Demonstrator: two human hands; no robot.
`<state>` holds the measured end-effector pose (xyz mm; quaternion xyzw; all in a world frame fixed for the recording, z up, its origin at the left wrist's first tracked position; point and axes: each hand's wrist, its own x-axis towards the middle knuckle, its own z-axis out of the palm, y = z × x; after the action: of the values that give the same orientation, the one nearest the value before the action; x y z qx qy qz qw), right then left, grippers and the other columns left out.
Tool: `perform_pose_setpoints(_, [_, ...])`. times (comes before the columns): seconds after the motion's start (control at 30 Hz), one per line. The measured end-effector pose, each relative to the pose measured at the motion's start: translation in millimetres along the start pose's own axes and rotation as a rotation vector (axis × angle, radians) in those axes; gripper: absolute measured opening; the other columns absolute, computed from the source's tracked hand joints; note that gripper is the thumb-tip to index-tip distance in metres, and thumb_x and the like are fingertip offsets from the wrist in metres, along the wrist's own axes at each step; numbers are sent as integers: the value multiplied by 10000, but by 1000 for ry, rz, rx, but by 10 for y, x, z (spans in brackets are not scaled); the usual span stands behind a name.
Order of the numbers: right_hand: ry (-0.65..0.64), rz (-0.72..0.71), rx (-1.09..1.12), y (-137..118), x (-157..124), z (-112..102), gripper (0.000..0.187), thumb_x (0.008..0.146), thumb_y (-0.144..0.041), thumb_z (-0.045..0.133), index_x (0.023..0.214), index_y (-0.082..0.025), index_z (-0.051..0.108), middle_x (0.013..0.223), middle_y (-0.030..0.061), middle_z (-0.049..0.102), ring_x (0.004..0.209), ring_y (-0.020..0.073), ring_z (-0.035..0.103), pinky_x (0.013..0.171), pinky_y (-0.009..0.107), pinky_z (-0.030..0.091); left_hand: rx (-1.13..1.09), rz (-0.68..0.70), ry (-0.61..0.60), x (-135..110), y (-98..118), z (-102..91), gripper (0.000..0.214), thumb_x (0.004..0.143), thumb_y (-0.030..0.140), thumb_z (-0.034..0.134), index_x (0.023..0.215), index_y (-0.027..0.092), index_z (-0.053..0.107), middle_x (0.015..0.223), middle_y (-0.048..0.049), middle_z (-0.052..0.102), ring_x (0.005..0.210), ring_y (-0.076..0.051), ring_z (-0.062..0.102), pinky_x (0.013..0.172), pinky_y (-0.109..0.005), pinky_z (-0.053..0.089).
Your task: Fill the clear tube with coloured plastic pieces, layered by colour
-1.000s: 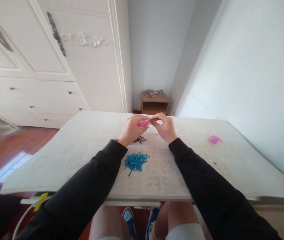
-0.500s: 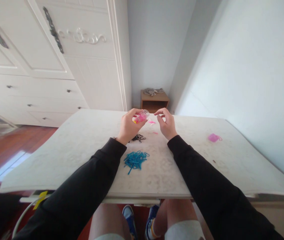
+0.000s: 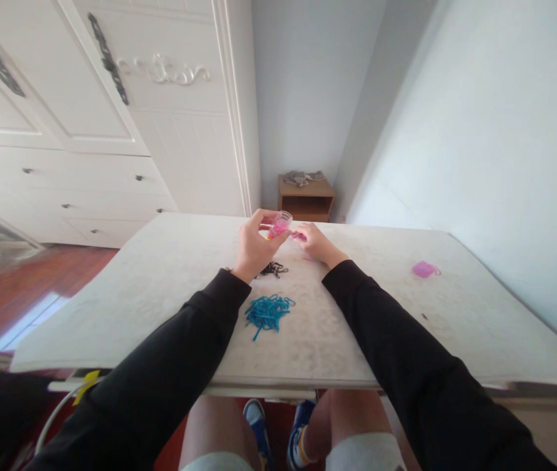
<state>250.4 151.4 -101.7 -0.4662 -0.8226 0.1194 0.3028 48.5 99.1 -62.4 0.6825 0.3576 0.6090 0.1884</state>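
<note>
My left hand (image 3: 253, 245) is closed around a small clear plastic container (image 3: 279, 224) with pink bits inside, held tilted above the white table (image 3: 150, 288). My right hand (image 3: 313, 242) rests low on the table just right of the container, its fingers by some small pink pieces (image 3: 298, 235); I cannot make out whether it pinches one. A small black bundle of bands (image 3: 272, 269) lies just below my left hand. Nearer to me, a pile of blue rubber bands (image 3: 267, 310) lies between my forearms.
A pink lid or small pink object (image 3: 424, 269) lies at the table's right side. A wooden bedside stand (image 3: 305, 199) with a grey cloth on it sits in the far corner. White wardrobe drawers stand at left, a wall at right. My knees show under the table's front edge.
My hands came apart; the left tipped the container and pink pieces dropped onto the table. My right hand then lowered to the table by those pieces.
</note>
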Motion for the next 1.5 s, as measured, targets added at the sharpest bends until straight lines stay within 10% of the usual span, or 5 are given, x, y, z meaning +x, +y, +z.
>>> perform_pose_setpoints(0.6, [-39,128,210,-250,-405,-457,50,708,-139,723,698,-186,733,632,-22,679,609,134,583,618,276,453,-7,-31,-8,24,8,-24,348,749,232,848,1049,209,675,1007,-32,784,878,-164,733,771,-304,602])
perform_pose_setpoints(0.93, [-217,61,95,-282,-411,-465,136,694,-92,759,694,-218,811,677,11,766,654,179,691,678,300,524,-23,-46,-9,29,-2,-27,354,737,230,859,1042,208,681,990,-25,783,838,-153,724,765,-302,585])
perform_pose_setpoints(1.23, [90,100,120,-290,-264,-152,121,817,-110,687,857,-162,789,798,41,771,737,167,673,724,283,511,-38,-39,-17,14,10,-4,347,724,232,866,1017,216,682,984,-22,781,815,-151,716,750,-296,568])
perform_pose_setpoints(1.5, [37,116,45,-236,-199,-54,176,795,-81,687,820,-184,828,881,66,799,778,191,692,748,298,517,-26,-36,-14,12,-12,-2,350,716,231,869,1016,208,689,974,-32,783,816,-158,719,753,-306,572])
